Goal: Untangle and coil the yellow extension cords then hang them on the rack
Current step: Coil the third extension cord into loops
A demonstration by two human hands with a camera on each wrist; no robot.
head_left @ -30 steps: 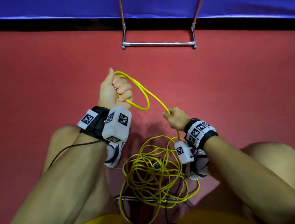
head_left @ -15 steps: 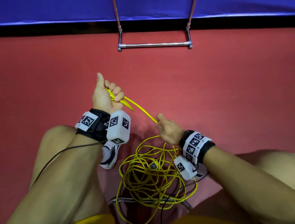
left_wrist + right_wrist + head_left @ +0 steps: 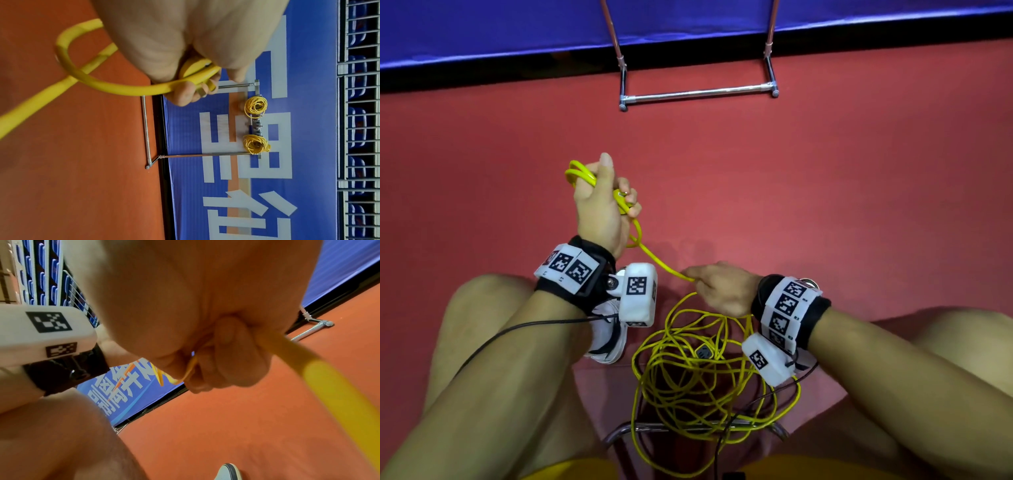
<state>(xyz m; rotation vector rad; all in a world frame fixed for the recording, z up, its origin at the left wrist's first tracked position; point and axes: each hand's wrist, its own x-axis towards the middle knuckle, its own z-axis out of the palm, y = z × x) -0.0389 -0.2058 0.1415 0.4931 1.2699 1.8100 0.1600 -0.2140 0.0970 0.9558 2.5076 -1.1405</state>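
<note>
Yellow cord (image 3: 654,260) taut between hands, left hand (image 3: 599,209) gripping loops, right hand (image 3: 722,287) pinching strand

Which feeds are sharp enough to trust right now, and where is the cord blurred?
Head view: sharp, evenly lit, wide-angle bend at the edges; cord crisp between left hand and right hand. Left wrist view: rack sharp, near cord soft. Right wrist view: near cord smeared and out of focus.

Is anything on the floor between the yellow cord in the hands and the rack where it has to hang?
Nothing visible. The left hand grips the started coil, and only bare red floor lies before the rack. Most of the cord is still a tangle by the feet.
</note>
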